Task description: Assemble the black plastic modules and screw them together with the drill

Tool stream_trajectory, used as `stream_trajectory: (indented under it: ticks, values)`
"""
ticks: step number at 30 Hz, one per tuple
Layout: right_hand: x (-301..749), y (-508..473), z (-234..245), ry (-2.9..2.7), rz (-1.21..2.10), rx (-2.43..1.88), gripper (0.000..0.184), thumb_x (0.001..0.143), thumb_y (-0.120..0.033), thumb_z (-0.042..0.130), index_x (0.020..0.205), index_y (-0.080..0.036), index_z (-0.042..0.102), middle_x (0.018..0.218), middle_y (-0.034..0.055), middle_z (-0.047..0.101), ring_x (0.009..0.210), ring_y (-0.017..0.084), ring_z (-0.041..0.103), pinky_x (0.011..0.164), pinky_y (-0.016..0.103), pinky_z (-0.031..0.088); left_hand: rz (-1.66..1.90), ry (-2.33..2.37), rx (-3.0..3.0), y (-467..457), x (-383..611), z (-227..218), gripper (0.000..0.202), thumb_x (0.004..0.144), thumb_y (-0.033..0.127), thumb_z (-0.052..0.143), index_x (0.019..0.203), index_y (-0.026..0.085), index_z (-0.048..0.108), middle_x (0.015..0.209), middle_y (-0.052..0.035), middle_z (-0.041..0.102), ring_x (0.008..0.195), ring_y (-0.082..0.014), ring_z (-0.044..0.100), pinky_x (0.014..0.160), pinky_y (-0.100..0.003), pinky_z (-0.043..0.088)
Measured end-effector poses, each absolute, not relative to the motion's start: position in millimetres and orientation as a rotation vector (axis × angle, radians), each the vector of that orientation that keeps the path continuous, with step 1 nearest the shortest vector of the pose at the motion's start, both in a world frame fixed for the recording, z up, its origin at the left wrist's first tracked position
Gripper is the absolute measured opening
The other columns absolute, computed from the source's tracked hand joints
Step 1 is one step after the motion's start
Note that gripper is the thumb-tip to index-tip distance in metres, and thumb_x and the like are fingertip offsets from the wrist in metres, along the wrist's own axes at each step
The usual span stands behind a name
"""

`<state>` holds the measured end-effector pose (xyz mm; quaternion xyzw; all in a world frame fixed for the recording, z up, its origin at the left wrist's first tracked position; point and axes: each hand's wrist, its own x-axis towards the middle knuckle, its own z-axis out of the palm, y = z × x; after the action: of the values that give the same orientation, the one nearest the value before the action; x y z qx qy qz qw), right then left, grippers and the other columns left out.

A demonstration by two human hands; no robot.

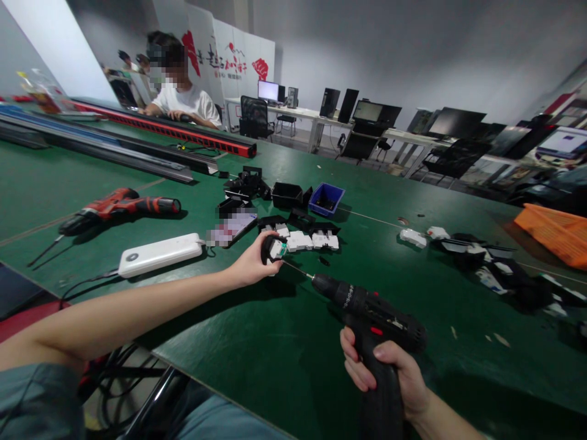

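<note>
Left hand (257, 259): my fingers and thumb are closed around a small black-and-white part (277, 249) with a green patch, at mid-view; its shadow falls on the green bench (257, 348).
Right hand (389, 373): my fingers are wrapped around the grip of a black cordless drill (373, 310); I cannot tell whether the trigger is pressed.
Drill bit (299, 269): long and thin, aimed leftward at the part; whether its tip touches is too small to tell.
White pieces (300, 241): in a row just behind my left hand, with black pieces among and behind them.
Bins: a black bin (285, 196) and, to its right, a blue bin (326, 200) with dark pieces inside.
Phone (236, 227): flat, beyond my left forearm.
White device (160, 254): lying left of the phone, a dark cable at its near end.
Red-and-black driver (114, 208): on its side, farther left, its bit pointing toward me.
Right side: scattered black and white parts (498, 269), then an orange basket (554, 233).
Far side: long rails (183, 133), and a person in a white shirt (192, 104) behind them.
Background: monitors (367, 111), computer towers and chairs.
</note>
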<state>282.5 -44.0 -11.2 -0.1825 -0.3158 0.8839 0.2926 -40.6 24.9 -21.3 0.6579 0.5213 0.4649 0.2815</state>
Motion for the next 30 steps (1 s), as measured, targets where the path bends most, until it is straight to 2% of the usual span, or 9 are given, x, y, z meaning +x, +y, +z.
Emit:
stream_trajectory:
  ticks: [9,23,30]
  values:
    - [282.4,-46.2,-12.8,-0.863,2.408,-0.466,0.032,0.078,-0.031,0.051,0.095,-0.008,0.064,0.077,0.0044,0.052,0.047,0.007,0.04,0.052,0.025,0.034,1.206,1.414,1.836,20.3,-37.8,-20.2,0.072,0.071,0.022,0.068,0.135,0.017,0.035,0.123,-0.0105,0.053,0.108,-0.0242,0.057,0.099,-0.04,0.045]
    - [282.9,-45.8,-12.4,-0.853,2.391,-0.505,0.031,0.078,-0.031,0.051,0.096,-0.008,0.064,0.078,0.0048,0.052,0.048,0.007,0.042,0.053,0.024,0.034,1.228,1.397,1.807,20.4,-37.6,-21.9,0.074,0.071,0.023,0.069,0.136,0.017,0.036,0.124,-0.011,0.054,0.107,-0.0243,0.058,0.097,-0.039,0.047]
    - [283.0,-46.4,-12.9,-0.849,2.39,-0.505,0.026,0.08,-0.031,0.05,0.088,-0.01,0.063,0.072,0.0019,0.048,0.048,0.007,0.041,0.052,0.024,0.034,1.23,1.389,1.811,19.4,-38.2,-24.0,0.076,0.069,0.022,0.069,0.137,0.017,0.035,0.124,-0.0112,0.054,0.103,-0.023,0.06,0.094,-0.039,0.049]
